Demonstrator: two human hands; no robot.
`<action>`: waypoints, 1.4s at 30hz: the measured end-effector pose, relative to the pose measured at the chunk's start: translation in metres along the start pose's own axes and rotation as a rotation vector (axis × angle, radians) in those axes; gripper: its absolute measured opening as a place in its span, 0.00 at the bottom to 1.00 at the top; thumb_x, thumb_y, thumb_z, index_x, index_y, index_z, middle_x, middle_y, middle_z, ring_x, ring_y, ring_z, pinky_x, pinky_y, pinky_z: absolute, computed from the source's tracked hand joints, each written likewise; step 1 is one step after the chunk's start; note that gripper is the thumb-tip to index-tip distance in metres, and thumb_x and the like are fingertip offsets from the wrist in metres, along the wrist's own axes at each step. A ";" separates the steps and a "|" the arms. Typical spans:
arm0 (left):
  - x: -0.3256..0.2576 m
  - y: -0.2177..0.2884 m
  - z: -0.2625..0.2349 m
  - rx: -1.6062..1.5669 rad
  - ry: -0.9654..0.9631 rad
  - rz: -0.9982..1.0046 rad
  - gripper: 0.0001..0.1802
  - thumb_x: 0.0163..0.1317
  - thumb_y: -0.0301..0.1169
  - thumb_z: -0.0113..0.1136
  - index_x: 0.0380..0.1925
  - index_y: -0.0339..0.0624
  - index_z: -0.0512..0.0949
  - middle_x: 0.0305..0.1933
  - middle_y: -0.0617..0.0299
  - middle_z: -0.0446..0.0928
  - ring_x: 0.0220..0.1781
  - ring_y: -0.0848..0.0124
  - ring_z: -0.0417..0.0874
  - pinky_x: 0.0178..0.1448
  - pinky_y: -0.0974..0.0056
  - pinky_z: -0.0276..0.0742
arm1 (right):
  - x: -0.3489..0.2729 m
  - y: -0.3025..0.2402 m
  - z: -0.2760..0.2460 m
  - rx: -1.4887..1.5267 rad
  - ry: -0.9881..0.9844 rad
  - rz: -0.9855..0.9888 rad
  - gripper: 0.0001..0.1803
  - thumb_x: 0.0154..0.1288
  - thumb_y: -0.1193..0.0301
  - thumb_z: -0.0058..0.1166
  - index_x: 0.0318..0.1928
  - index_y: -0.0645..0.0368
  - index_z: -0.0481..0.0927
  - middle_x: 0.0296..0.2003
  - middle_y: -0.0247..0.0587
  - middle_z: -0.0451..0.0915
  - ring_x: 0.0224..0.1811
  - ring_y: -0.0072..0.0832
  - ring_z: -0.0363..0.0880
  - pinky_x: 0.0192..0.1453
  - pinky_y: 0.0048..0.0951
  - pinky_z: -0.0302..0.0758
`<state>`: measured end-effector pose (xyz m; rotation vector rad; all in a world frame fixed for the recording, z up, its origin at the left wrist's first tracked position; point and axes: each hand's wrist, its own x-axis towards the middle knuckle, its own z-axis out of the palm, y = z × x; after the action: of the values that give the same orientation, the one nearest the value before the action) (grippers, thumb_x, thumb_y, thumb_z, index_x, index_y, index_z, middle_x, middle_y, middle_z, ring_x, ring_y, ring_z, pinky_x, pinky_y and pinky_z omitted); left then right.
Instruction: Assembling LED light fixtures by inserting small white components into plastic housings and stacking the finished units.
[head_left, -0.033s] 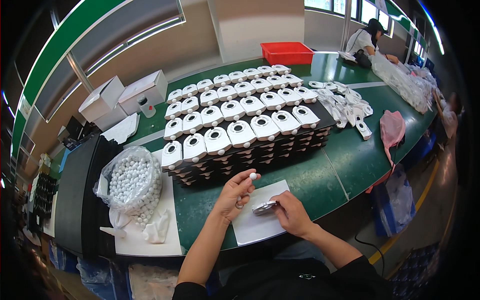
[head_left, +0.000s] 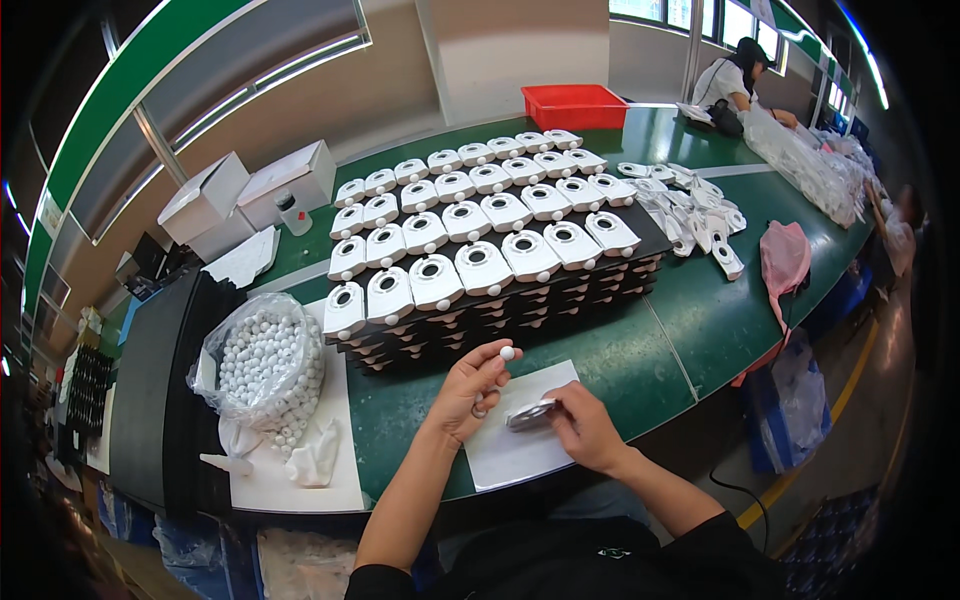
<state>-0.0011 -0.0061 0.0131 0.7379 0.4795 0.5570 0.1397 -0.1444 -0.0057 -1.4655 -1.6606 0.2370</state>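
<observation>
My left hand (head_left: 464, 396) is raised over the near edge of the table, pinching a small white ball (head_left: 507, 353) between thumb and fingertip. My right hand (head_left: 592, 428) grips the end of a flat plastic part (head_left: 529, 414) that looks grey and shiny on the visible side. It is held tilted above a white sheet (head_left: 500, 455), apart from the ball. Beyond both hands, rows of white plates (head_left: 484, 267) with round holes and a ball at one end lie on stacked black trays (head_left: 500, 322).
Left of me, a clear plastic bag (head_left: 215, 385) of white balls stands beside a small nozzle-tipped bottle (head_left: 226, 464) and black boards (head_left: 160, 390). Loose white parts (head_left: 690, 205), a pink cloth bag (head_left: 785, 258) and a red bin (head_left: 573, 107) lie farther off. Another person (head_left: 728, 85) works at far right.
</observation>
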 end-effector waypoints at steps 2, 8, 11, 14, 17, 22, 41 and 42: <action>-0.001 0.000 0.001 0.034 0.004 0.003 0.14 0.59 0.27 0.55 0.45 0.42 0.72 0.39 0.63 0.75 0.26 0.83 0.66 0.15 0.82 0.51 | -0.005 0.008 0.000 0.475 -0.009 0.398 0.10 0.60 0.80 0.46 0.42 0.61 0.68 0.34 0.37 0.73 0.34 0.23 0.72 0.38 0.23 0.69; -0.002 -0.007 -0.003 0.218 -0.068 -0.013 0.14 0.56 0.27 0.59 0.44 0.42 0.73 0.38 0.68 0.76 0.25 0.87 0.66 0.19 0.82 0.52 | 0.003 0.026 0.000 1.235 0.194 0.513 0.10 0.67 0.76 0.41 0.47 0.56 0.65 0.43 0.37 0.71 0.45 0.25 0.71 0.51 0.29 0.70; -0.004 -0.006 0.006 0.278 -0.073 -0.017 0.16 0.55 0.27 0.60 0.45 0.43 0.73 0.36 0.70 0.76 0.25 0.88 0.66 0.20 0.82 0.53 | 0.003 0.029 0.001 1.423 0.203 0.545 0.10 0.67 0.75 0.40 0.49 0.54 0.65 0.46 0.38 0.71 0.49 0.28 0.70 0.53 0.33 0.69; -0.004 -0.006 0.010 0.334 -0.068 -0.034 0.17 0.54 0.27 0.61 0.45 0.43 0.74 0.34 0.71 0.76 0.25 0.88 0.67 0.21 0.82 0.54 | 0.002 0.031 0.002 1.451 0.200 0.545 0.10 0.68 0.74 0.40 0.49 0.53 0.65 0.48 0.38 0.70 0.51 0.29 0.70 0.54 0.35 0.68; -0.005 -0.007 0.010 0.394 -0.059 -0.040 0.15 0.53 0.28 0.62 0.43 0.42 0.76 0.32 0.71 0.76 0.25 0.87 0.67 0.21 0.81 0.54 | 0.002 0.031 0.002 1.455 0.202 0.542 0.10 0.68 0.74 0.40 0.49 0.53 0.65 0.48 0.38 0.70 0.51 0.28 0.70 0.54 0.34 0.69; -0.007 -0.007 0.011 0.442 -0.043 -0.049 0.13 0.52 0.29 0.62 0.40 0.42 0.78 0.29 0.72 0.76 0.24 0.87 0.67 0.22 0.80 0.55 | 0.001 0.032 0.003 1.450 0.196 0.524 0.10 0.68 0.74 0.40 0.49 0.53 0.65 0.48 0.38 0.70 0.50 0.29 0.70 0.53 0.33 0.69; -0.013 -0.017 0.012 0.877 -0.156 0.366 0.24 0.35 0.25 0.74 0.37 0.42 0.77 0.18 0.74 0.65 0.20 0.85 0.61 0.24 0.78 0.56 | 0.015 0.008 -0.032 0.945 -0.027 0.335 0.09 0.63 0.78 0.45 0.44 0.60 0.70 0.32 0.31 0.73 0.31 0.15 0.69 0.37 0.18 0.67; -0.012 -0.020 0.012 0.830 -0.149 0.362 0.25 0.35 0.24 0.73 0.38 0.42 0.77 0.18 0.74 0.64 0.20 0.86 0.61 0.24 0.78 0.56 | 0.019 0.004 -0.041 0.899 -0.071 0.326 0.08 0.62 0.78 0.46 0.43 0.61 0.71 0.32 0.31 0.74 0.33 0.15 0.70 0.38 0.18 0.68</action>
<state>0.0026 -0.0313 0.0088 1.6712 0.4345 0.6316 0.1728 -0.1432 0.0247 -1.0037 -1.0965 1.0704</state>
